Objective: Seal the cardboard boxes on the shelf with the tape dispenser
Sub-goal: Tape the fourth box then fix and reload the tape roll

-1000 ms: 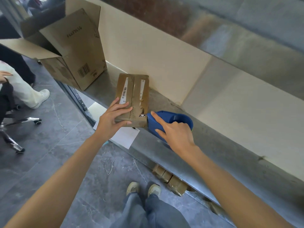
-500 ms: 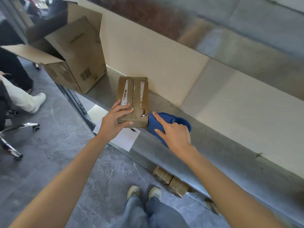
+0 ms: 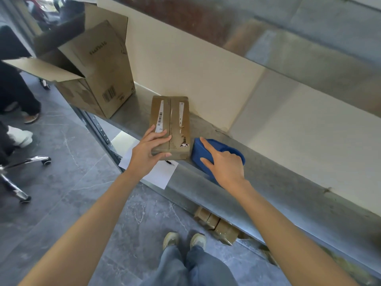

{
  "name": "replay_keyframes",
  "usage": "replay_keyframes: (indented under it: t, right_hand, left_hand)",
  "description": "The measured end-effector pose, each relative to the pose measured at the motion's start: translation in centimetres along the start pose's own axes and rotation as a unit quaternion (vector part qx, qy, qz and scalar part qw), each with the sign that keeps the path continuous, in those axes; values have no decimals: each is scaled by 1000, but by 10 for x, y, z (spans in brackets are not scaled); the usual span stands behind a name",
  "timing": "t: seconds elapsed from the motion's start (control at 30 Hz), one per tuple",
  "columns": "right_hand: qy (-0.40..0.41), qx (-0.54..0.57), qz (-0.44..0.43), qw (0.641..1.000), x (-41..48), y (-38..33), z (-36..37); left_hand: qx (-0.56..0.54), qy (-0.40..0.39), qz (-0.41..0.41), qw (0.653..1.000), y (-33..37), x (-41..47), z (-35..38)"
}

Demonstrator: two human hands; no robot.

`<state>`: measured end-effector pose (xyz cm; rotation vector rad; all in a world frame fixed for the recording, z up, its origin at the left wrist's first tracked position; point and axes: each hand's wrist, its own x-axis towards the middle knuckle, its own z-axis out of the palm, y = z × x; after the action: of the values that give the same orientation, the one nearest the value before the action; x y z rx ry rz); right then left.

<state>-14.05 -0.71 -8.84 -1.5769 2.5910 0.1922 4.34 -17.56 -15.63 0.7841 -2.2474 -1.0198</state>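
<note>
- Brown cardboard: the small box (image 3: pixel 175 112) lay flat on the metal shelf (image 3: pixel 268 193), long side running front to back. Its near end sat by the shelf's front edge and its far end close to the cream wall panel (image 3: pixel 195 69).
- The box's top flaps met at a centre seam, w/ a white label strip on either side; the left strip had a barcode.
- L hand (image 3: pixel 147 154) rested on the small box's near left corner. Fingers were fairly straight & close together across the top, thumb along the near end face.
- R hand (image 3: pixel 225 165) held the blue tape dispenser (image 3: pixel 199 151), which sat on the shelf just right of the small box's near end. Couldn't tell if the two touched.
- R index was stretched out along the dispenser's top, thumb spread apart on its near side. The other fingers were hidden behind the hand.
- The big box (image 3: pixel 103 79) stood upright at the shelf's left end, apart from the small box, w/ its top flaps open.
- A white paper sheet (image 3: pixel 158 176) lay below the shelf edge, under the L wrist, w/ a small dark pen-like item (image 3: pixel 170 162) on it.
- A few small taped boxes (image 3: pixel 216 223) sat low under the shelf front.
- The person's pale shoes (image 3: pixel 171 239) & jeans showed at the bottom, on a grey marbled floor (image 3: pixel 61 193).
- Far left: a chrome chair base (image 3: pixel 26 162) w/ castors, plus another person's legs & a white shoe (image 3: pixel 20 135).
</note>
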Motion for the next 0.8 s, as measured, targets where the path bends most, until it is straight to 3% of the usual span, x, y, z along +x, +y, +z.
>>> replay_keyframes:
  t: [0.1,0.47,0.8]
  right_hand:
    - [8,-13,-16,1000,10,-2,5]
    - [12,222,36,974,34,51,17]
    - [-22,195,-29,980,52,85,17]
  left_hand:
    - [1,-6,-1,1000,0,-1,0]
    - [-6,13,2,1000,-1,-1,0]
    - [-13,3,-31,999,9,4,-4]
